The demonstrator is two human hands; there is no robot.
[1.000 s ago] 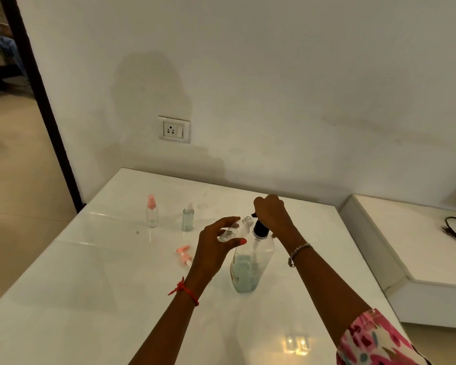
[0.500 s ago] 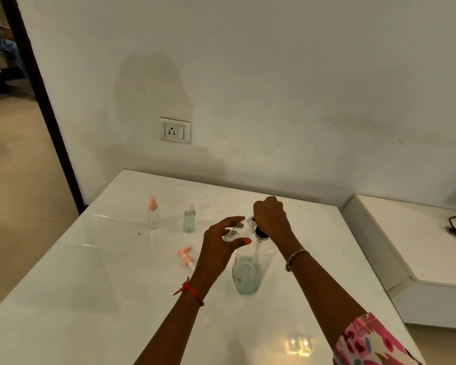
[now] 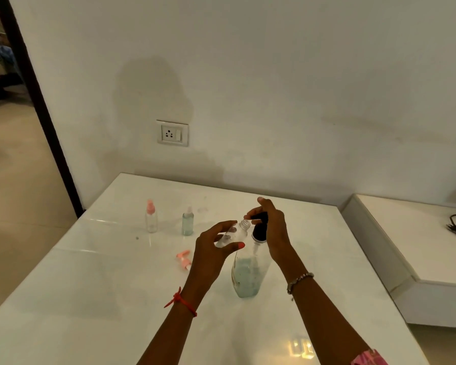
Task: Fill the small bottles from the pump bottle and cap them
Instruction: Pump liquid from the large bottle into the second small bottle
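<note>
Clear bottle (image 3: 236, 233) (tilted), in left hand (image 3: 211, 255) — beside pump (image 3: 259, 230)

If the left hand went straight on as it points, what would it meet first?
Probably the black pump head of the large clear pump bottle, under the right hand; depth unclear.

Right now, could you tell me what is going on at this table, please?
A person's left hand holds an uncapped small bottle tilted, its neck at the nozzle, while the right hand grips the black pump head of the pump bottle standing on the white table. A loose pink cap lies nearby. Farther back stand a pink-capped bottle and a capped bottle of bluish liquid.
</note>
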